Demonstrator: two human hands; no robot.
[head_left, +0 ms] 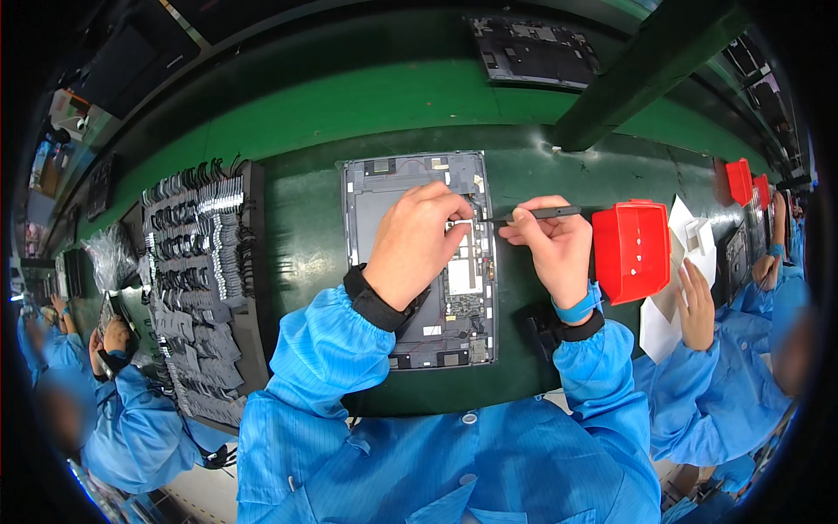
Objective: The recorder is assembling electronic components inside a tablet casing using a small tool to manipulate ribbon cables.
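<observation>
An opened device chassis (371, 205), dark grey and flat like a laptop or large tablet, lies before me with circuit boards and white labels exposed along its right side. My left hand (419, 231) rests over its upper middle, thumb and fingers pinched together close to the boards; whatever they hold is hidden. In my right hand (554, 249) is a pair of black tweezers (554, 212), gripped between thumb and fingers. Their thin tip points left and reaches the chassis's right edge, close to my left fingertips.
Left of the chassis stands a dark tray (253, 288) with rows of small black and silver cabled parts (196, 271). A red bin (630, 253) sits to the right, beside a co-worker's hand (696, 306) on white sheets. A dark green post (646, 74) rises behind; another chassis (532, 52) lies farther back.
</observation>
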